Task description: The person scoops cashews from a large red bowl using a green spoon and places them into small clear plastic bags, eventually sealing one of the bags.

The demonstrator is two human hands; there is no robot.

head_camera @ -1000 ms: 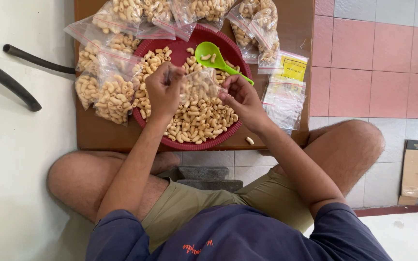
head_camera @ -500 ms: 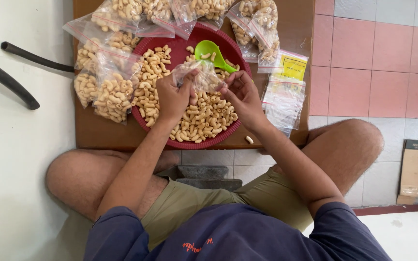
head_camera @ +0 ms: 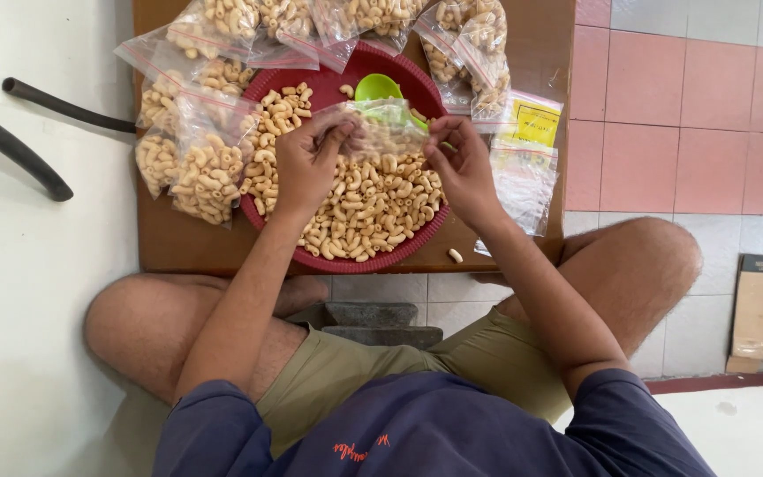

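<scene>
1. The low brown table (head_camera: 187, 243) carries everything; the person sits cross-legged at its near edge.
2. The round red tray (head_camera: 346, 261) lies at the middle of the table, filled with pale curled snack pieces (head_camera: 373, 208).
3. Filled clear bags (head_camera: 196, 163) lie heaped left of the tray, partly over its rim, and more filled bags (head_camera: 474, 49) lie along its far and right sides.
4. A stack of empty bags (head_camera: 523, 177) with a yellow label rests just right of the tray.
5. The left hand (head_camera: 304, 166) and the right hand (head_camera: 461, 168) hang over the tray, each with fingers pinched shut on one side of a small clear bag (head_camera: 386, 128) stretched between them.
6. A green scoop (head_camera: 380, 88) sits in the tray's far part, behind that bag.
7. One loose snack piece (head_camera: 456, 255) lies on the table just beside the tray's near right rim.
</scene>
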